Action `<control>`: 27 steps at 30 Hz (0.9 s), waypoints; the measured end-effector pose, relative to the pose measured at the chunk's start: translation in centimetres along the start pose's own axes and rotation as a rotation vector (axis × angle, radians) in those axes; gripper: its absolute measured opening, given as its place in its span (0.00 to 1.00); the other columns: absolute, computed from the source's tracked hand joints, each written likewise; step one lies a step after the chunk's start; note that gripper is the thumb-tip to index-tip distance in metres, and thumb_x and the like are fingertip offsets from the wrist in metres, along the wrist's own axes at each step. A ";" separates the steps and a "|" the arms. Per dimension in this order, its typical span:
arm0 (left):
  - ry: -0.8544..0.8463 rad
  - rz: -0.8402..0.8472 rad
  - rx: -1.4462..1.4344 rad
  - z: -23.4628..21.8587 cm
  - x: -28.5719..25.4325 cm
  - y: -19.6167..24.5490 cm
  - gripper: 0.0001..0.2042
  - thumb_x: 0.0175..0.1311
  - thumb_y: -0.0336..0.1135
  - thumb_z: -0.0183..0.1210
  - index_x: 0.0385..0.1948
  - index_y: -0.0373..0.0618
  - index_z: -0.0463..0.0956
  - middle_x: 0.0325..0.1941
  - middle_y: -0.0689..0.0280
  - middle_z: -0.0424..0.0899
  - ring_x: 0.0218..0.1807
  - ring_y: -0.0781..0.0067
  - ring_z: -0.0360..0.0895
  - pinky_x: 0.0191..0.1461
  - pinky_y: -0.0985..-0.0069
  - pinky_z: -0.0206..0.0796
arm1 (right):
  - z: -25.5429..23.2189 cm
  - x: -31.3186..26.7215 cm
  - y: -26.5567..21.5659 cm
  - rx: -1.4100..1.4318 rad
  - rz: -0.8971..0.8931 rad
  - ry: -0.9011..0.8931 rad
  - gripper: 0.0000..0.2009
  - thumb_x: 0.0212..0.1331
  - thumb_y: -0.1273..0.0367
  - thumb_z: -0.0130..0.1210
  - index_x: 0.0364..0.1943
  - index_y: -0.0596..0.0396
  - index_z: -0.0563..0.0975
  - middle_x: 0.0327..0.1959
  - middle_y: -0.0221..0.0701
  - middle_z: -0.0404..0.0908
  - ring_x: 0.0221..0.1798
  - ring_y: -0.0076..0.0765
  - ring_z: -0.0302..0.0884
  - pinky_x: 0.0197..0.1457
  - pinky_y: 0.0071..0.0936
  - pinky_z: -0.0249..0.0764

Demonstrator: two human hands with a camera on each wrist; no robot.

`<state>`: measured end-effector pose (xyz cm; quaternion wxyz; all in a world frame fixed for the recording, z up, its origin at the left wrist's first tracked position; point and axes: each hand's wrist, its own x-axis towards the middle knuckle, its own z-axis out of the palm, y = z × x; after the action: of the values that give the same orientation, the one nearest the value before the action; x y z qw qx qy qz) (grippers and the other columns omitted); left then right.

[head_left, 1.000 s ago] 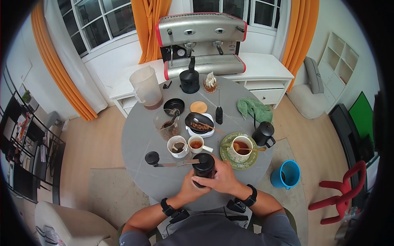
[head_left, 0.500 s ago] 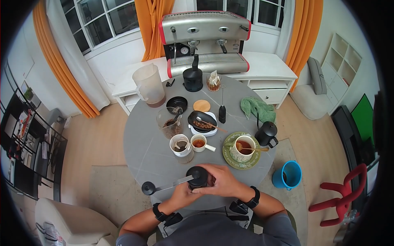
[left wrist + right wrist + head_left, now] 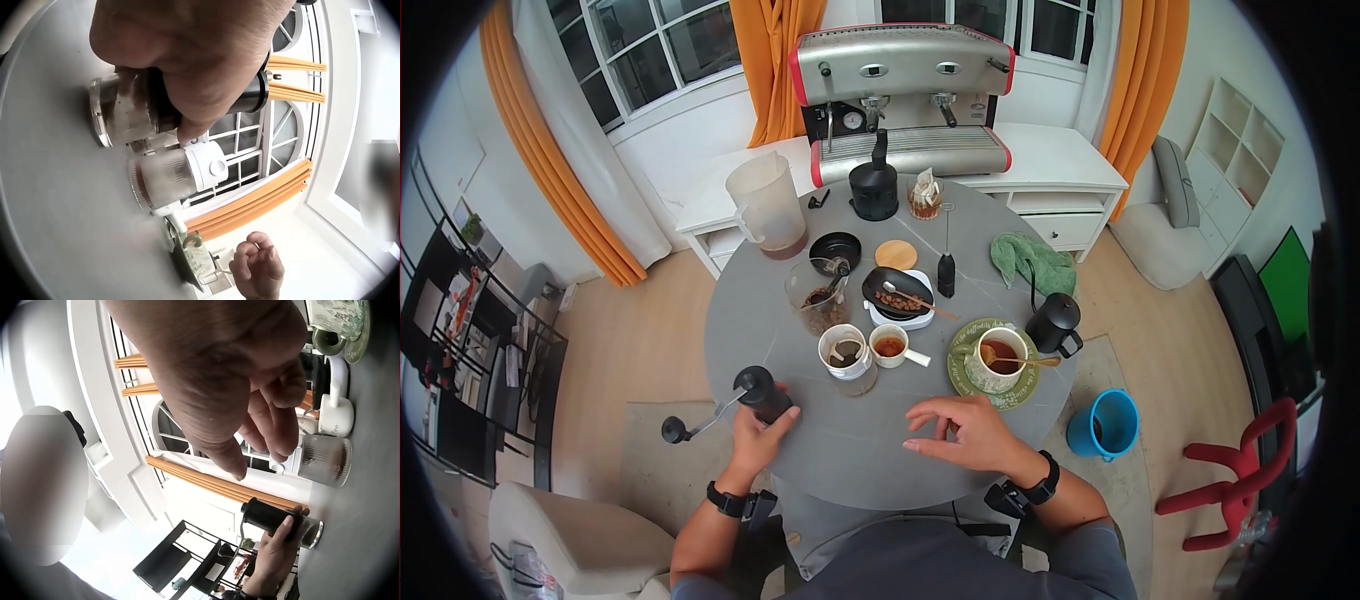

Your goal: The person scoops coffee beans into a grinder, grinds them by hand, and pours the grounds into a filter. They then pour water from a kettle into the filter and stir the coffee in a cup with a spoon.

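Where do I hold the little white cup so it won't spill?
I'd probably pinch the white cup by its handle, coming from the right: the handle sticks out that side, nearer the right hand, while the ribbed jar crowds the cup's left.

"Any lettering in play?"
"Yes! From my right wrist I'm reading 'fee' on the white cup (image 3: 338, 417)!"
"And the green saucer (image 3: 962, 384)?"
"Words curve along its rim, folks, but they're too small for me to read with certainty!"
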<state>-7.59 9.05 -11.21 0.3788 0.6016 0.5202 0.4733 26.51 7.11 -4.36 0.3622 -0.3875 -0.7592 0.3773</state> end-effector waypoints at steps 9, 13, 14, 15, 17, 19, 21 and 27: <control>0.038 0.026 -0.043 -0.8 1.9 -1.8 0.24 0.61 0.31 0.71 0.57 0.40 0.73 0.50 0.65 0.80 0.50 0.74 0.78 0.57 0.72 0.70 | -0.1 -0.3 -0.1 -0.021 0.023 0.004 0.17 0.53 0.66 0.75 0.46 0.53 0.83 0.35 0.30 0.89 0.22 0.22 0.81 0.27 0.20 0.69; 0.099 0.051 -0.046 -0.4 1.7 -1.5 0.28 0.59 0.33 0.73 0.60 0.38 0.71 0.51 0.63 0.80 0.52 0.72 0.78 0.59 0.72 0.69 | 0.1 -0.3 -0.1 -0.032 0.032 -0.005 0.17 0.54 0.64 0.73 0.45 0.53 0.82 0.34 0.31 0.89 0.23 0.24 0.83 0.28 0.22 0.74; 0.149 0.063 -0.016 -0.3 1.5 -1.6 0.31 0.57 0.35 0.74 0.61 0.37 0.70 0.52 0.61 0.80 0.54 0.70 0.77 0.61 0.71 0.68 | 0.1 -0.3 -0.1 -0.034 0.031 -0.005 0.17 0.54 0.64 0.73 0.45 0.53 0.82 0.34 0.31 0.89 0.23 0.24 0.83 0.28 0.22 0.74; 0.149 0.066 -0.017 -0.1 1.3 -2.0 0.31 0.57 0.35 0.74 0.61 0.37 0.70 0.52 0.61 0.80 0.54 0.70 0.77 0.61 0.71 0.68 | 0.1 -0.4 0.0 -0.027 0.019 0.000 0.16 0.54 0.66 0.73 0.45 0.53 0.83 0.34 0.30 0.89 0.22 0.22 0.82 0.27 0.20 0.72; 0.391 0.263 0.177 0.0 0.3 -3.2 0.32 0.54 0.36 0.75 0.58 0.37 0.69 0.52 0.59 0.78 0.53 0.69 0.76 0.60 0.71 0.67 | -0.3 -0.5 -0.1 -0.023 0.007 0.010 0.16 0.53 0.67 0.74 0.46 0.53 0.83 0.34 0.29 0.89 0.22 0.20 0.80 0.26 0.19 0.69; 0.483 0.229 0.189 -0.7 -2.3 -3.4 0.31 0.53 0.36 0.75 0.56 0.38 0.69 0.51 0.59 0.77 0.51 0.69 0.74 0.57 0.71 0.66 | -1.4 -1.0 -0.4 -0.005 0.030 0.032 0.16 0.54 0.69 0.73 0.45 0.54 0.83 0.33 0.28 0.89 0.23 0.17 0.80 0.26 0.17 0.69; 0.572 0.186 0.207 -1.4 -4.8 -3.2 0.30 0.52 0.36 0.75 0.54 0.39 0.69 0.50 0.58 0.77 0.49 0.69 0.73 0.55 0.72 0.65 | -2.9 -1.9 0.0 0.008 0.047 0.098 0.15 0.55 0.69 0.73 0.45 0.54 0.84 0.33 0.28 0.89 0.23 0.16 0.79 0.27 0.17 0.71; -0.044 0.325 0.159 0.0 -6.8 2.3 0.28 0.51 0.33 0.74 0.52 0.41 0.70 0.47 0.58 0.77 0.45 0.66 0.73 0.52 0.71 0.65 | -8.3 -4.2 0.8 0.222 0.100 0.515 0.07 0.64 0.72 0.63 0.43 0.59 0.82 0.31 0.28 0.86 0.25 0.16 0.75 0.30 0.17 0.71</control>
<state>-7.07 1.94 -10.23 0.2599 0.7159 0.4436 0.4725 35.57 6.27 -2.36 0.5645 -0.4654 -0.5761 0.3645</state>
